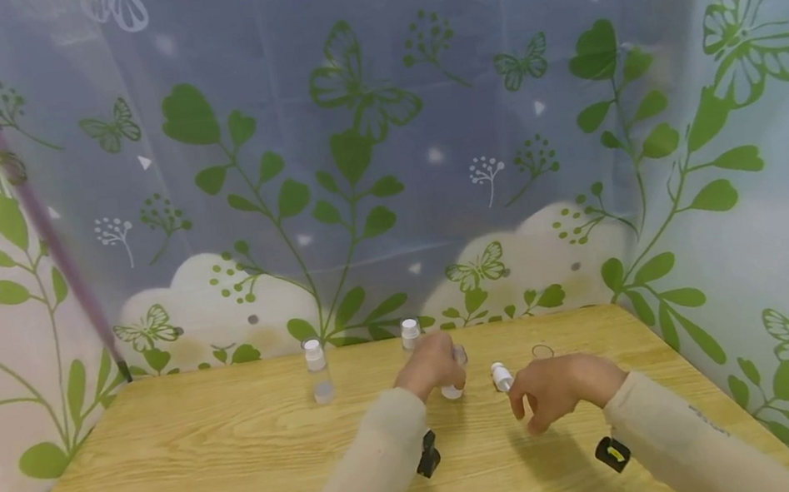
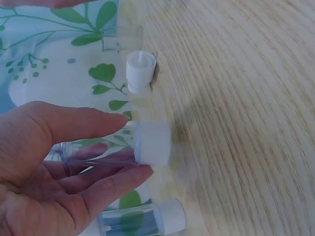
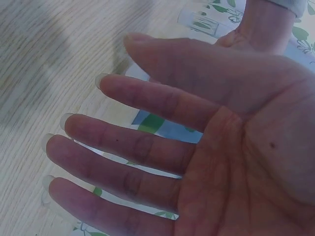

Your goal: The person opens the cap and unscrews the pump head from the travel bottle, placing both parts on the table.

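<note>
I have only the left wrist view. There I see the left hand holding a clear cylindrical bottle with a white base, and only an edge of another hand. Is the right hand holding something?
Observer: No. In the right wrist view the right hand holds nothing; its palm shows and its fingers are extended.
Operator: Thank you. I see one more clear cylindrical bottle. Are there others?
Observer: Yes. The head view shows two besides the held one: a bottle with a white top left of the left hand, and a second white-topped bottle partly hidden behind that hand.
</note>
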Demonstrator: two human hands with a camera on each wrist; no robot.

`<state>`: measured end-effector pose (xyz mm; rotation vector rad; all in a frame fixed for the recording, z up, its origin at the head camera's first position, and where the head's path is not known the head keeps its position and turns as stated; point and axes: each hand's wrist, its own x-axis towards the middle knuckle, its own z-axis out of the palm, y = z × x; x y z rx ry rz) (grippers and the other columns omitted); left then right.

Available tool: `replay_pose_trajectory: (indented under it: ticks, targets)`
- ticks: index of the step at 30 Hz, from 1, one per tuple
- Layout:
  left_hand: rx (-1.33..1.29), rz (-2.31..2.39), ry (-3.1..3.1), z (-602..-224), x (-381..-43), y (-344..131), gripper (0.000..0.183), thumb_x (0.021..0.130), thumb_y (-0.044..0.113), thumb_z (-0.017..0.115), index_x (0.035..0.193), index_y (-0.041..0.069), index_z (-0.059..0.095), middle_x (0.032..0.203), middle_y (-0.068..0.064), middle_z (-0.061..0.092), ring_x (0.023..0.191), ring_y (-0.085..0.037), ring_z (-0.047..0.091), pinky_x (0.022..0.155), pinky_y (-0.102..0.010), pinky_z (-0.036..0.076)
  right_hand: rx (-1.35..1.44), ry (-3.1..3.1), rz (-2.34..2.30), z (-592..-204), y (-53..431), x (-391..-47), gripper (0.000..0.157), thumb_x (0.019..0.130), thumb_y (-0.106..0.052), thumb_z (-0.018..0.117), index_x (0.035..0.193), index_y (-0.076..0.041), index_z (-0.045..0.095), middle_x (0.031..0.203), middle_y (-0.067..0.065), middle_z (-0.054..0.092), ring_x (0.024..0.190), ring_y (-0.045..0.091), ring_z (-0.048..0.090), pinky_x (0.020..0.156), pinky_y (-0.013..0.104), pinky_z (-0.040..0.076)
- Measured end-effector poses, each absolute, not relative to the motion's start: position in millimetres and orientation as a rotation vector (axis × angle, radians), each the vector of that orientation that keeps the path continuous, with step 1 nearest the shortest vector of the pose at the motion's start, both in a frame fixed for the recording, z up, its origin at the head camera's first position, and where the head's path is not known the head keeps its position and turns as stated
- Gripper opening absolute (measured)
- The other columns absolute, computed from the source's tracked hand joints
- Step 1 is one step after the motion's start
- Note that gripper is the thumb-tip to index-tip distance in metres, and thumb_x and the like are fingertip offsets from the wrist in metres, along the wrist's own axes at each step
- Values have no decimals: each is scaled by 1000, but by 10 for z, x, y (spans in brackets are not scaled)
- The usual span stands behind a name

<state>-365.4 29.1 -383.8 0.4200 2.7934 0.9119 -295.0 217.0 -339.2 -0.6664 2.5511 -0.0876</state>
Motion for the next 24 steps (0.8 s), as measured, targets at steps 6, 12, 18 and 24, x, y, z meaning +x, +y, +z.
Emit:
replay_pose_trajectory:
  ticks: [6, 12, 18, 24]
  targets:
    - [369, 969, 2810, -3877, -3710, 331, 53, 76, -13, 64, 60, 18, 24, 58, 4, 15, 54, -13, 14, 51, -31, 26, -667, 2541, -70, -3417, 2152, -2955, 21, 89, -20, 78, 108, -15, 74, 104, 3, 73, 89, 17, 67, 80, 40, 57]
    - [304, 953, 2828, -3895, -3713, 362, 47, 79, -9, 70, 61, 16, 34, 60, 2, 25, 55, -15, 28, 52, -31, 33, -672, 2541, -63, -3412, 2136, -2949, 20, 89, -20, 78, 109, -15, 74, 103, 3, 73, 91, 17, 68, 82, 41, 57]
    - [314, 923, 2864, -3952, -3726, 375, 34, 77, -5, 72, 67, 12, 45, 68, -2, 40, 62, -18, 39, 52, -31, 36, -664, 2538, -59, -3407, 2133, -2947, 20, 90, -20, 78, 109, -15, 74, 101, 1, 73, 89, 16, 67, 81, 41, 57]
    - [333, 975, 2842, -4016, -3778, 384, 36, 76, -8, 71, 64, 12, 43, 60, -1, 35, 54, -17, 34, 48, -31, 32, -655, 2545, -73, -3410, 2144, -2941, 19, 90, -19, 78, 108, -15, 74, 100, 1, 72, 87, 15, 66, 80, 40, 56]
